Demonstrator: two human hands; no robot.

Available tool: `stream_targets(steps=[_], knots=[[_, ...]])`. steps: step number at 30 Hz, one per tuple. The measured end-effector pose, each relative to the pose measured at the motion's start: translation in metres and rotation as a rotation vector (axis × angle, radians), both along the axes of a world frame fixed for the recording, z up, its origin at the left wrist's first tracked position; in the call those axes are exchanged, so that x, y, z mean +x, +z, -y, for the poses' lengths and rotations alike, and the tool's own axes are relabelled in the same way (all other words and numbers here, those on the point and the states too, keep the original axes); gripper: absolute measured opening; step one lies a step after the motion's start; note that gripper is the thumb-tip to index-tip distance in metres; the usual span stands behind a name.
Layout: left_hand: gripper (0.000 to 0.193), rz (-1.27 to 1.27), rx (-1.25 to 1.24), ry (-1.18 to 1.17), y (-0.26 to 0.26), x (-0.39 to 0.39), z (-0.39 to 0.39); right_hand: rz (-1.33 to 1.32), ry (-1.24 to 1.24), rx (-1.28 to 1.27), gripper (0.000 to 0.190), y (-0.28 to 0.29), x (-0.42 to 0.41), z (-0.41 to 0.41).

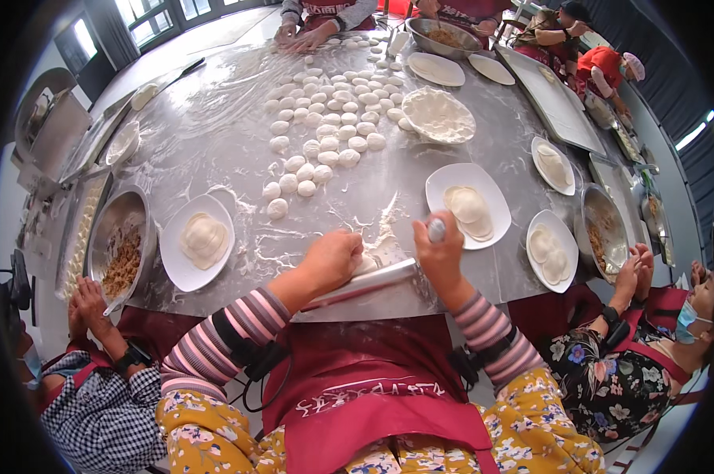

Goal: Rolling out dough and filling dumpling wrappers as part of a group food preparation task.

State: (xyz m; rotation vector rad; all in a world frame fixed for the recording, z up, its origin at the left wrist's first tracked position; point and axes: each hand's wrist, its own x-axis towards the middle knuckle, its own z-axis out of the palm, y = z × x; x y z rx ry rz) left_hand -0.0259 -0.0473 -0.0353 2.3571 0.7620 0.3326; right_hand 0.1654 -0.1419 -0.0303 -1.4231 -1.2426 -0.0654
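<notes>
My left hand (332, 256) pinches the edge of a floury dough piece (367, 264) lying on the steel table; the fingers hide much of it. My right hand (443, 252) is closed in a fist around a handle, whose rounded silver end (436, 230) sticks out above the fingers. Between my hands and the near table edge, a shiny metal cylinder (372, 283), like a rolling pin, lies slanted, partly behind my left wrist. Whether it joins the handle is unclear. Just beyond my right hand, a white plate (494, 204) carries stacked round dough wrappers (468, 207).
Many dough balls (327, 142) cover the middle, beside a bowl of flour (439, 115). A second wrapper plate (170, 246) stands left, near a steel bowl of filling (149, 228). Co-workers' hands (93, 308) are close at left, others (632, 272) at right, and more (301, 38) across the table.
</notes>
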Motion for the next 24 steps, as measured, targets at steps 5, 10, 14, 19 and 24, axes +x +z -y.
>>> stream_targets(steps=[5, 10, 14, 19, 24], knots=[[0.013, 0.043, -0.142, 0.22, 0.003, -0.008, 0.008, -0.146, 0.013, -0.036, 0.024, -0.012, 0.001, 0.034], [0.018, -0.072, -0.064, 0.15, 0.014, 0.008, 0.003, -0.067, 0.017, -0.016, 0.021, 0.0, 0.004, -0.039], [0.018, -0.011, -0.135, 0.102, 0.013, 0.005, 0.002, -0.007, -0.001, -0.002, 0.02, -0.002, 0.003, -0.017], [0.017, -0.058, -0.285, 0.111, 0.01, -0.016, 0.0, 0.034, -0.035, -0.019, 0.021, 0.0, -0.002, 0.034], [0.019, -0.155, -0.1, 0.032, 0.016, 0.005, 0.002, 0.027, -0.044, 0.019, 0.021, 0.0, 0.006, -0.026]])
